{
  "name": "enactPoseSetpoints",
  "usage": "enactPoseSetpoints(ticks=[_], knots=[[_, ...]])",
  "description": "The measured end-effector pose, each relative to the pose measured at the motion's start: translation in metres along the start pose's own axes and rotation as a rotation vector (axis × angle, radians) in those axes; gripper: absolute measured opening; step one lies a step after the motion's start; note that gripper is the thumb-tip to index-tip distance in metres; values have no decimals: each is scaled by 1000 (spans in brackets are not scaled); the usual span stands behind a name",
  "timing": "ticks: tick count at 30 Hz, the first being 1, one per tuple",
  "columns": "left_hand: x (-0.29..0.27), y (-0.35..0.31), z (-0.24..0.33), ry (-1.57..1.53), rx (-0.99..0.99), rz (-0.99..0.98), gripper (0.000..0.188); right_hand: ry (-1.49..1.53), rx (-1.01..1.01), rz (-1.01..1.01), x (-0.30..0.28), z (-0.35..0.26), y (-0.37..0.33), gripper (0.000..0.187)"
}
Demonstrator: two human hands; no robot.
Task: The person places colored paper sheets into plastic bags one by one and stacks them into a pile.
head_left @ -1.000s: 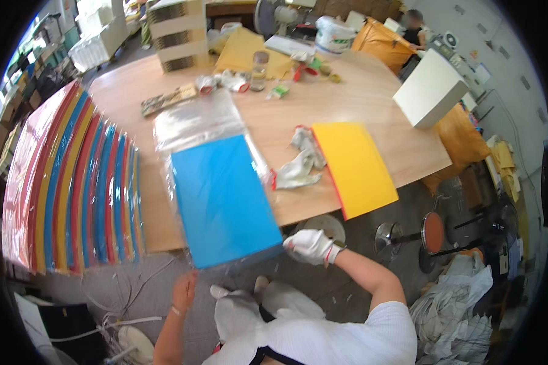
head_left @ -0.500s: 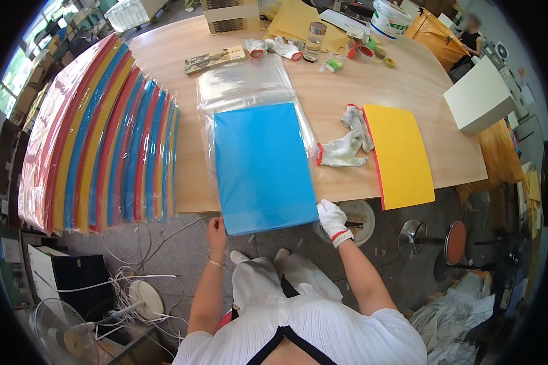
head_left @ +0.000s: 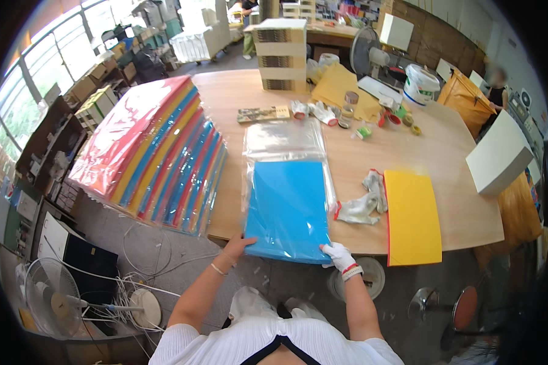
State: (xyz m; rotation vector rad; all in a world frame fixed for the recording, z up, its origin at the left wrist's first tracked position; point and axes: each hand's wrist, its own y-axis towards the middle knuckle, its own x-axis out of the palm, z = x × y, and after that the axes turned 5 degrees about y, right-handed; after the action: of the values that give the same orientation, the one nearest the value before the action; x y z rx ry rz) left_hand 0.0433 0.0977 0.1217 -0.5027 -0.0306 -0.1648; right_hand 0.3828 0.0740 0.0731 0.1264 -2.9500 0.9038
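Blue packet point(head_left: 289, 204), one: bare left hand point(head_left: 235, 247), formerly at its side, now gripping the near-left corner; gloved right hand point(head_left: 339, 257) gripping the near-right, so both near corners held.

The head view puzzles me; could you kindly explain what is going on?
The person's bare left hand and gloved right hand hold the near corners of a blue sheet, which looks plastic-covered. A tall wrapped stack of coloured sheets sits to its left; loose gloves and a yellow sheet lie on the table to its right.
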Motion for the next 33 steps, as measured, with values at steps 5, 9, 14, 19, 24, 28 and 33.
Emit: enactPoseSetpoints(ticks=[5, 9, 14, 19, 24, 28, 33], knots=[[24, -9, 52, 206, 250, 19, 50, 101, -222, 39, 5, 36, 9, 26], [14, -49, 78, 437, 531, 59, 45, -90, -386, 211, 51, 9, -29, 19], [-25, -137, 155, 735, 656, 106, 41, 57, -547, 103, 115, -23, -39, 21], [-104, -213, 230, 776, 867, 221, 36, 57, -628, -69, 184, -133, -44, 36], [-248, -244, 300, 229, 956, 259, 37, 224, -938, -435, 314, -256, -74, 56], [-413, -223, 324, 275, 642, 309, 26, 51, -831, -671, 387, -299, -93, 47], [-436, -178, 286, 233, 634, 249, 52, -216, -1158, -484, 417, -310, -60, 30]])
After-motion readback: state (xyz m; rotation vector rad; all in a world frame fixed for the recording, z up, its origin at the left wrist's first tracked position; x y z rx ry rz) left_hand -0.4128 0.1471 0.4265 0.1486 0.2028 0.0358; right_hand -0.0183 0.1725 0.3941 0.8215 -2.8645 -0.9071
